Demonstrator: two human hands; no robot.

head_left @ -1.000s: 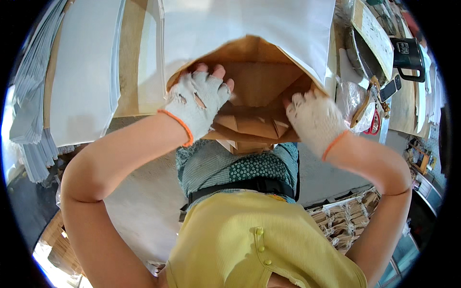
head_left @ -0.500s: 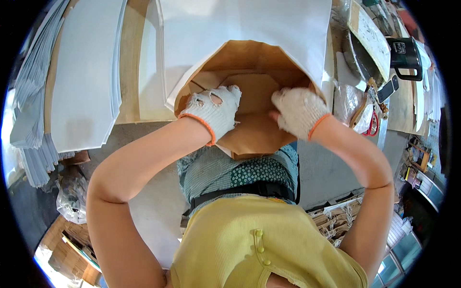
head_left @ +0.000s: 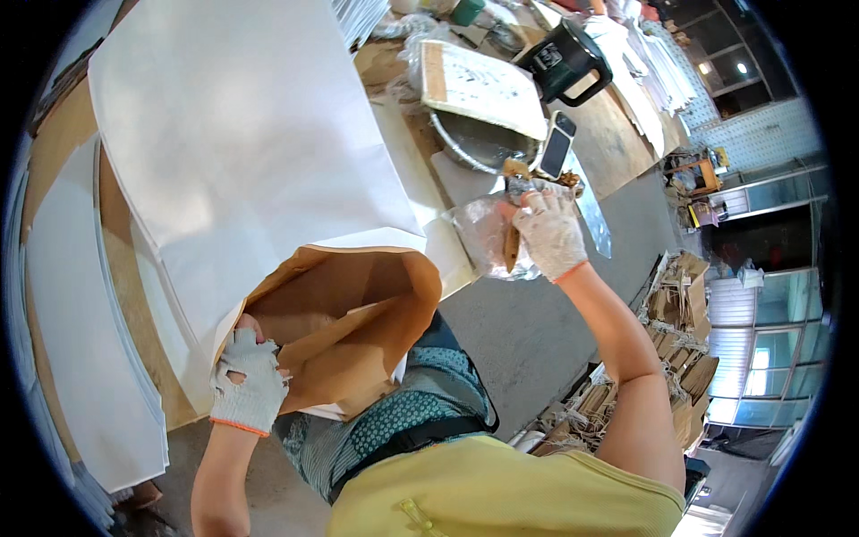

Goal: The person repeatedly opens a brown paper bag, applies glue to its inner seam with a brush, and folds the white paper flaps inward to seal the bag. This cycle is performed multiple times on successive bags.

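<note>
A large paper bag (head_left: 268,152), white outside and brown inside, lies on the table with its mouth toward me. My left hand (head_left: 246,380), in a worn white glove with orange trim, grips the left edge of the mouth, fingertips at the inner side. Out to the right, my gloved right hand (head_left: 548,231) is closed around a wooden-handled tool (head_left: 512,248), which looks like a brush; its head is partly hidden. Below that hand lies clear plastic wrap (head_left: 480,228), beside a metal bowl (head_left: 465,143).
A stained board (head_left: 483,88) rests across the bowl. Near it are a phone (head_left: 557,145), a metal ruler-like strip (head_left: 594,215) and a black mug (head_left: 568,63). Stacked white paper sheets (head_left: 85,331) lie at the left. Bundled brown cardboard (head_left: 671,340) stands on the floor at right.
My right hand has left the bag's mouth and moved right to the wooden-handled tool. My left hand has shifted to the mouth's left edge, whose opening has partly folded in. The view has turned right.
</note>
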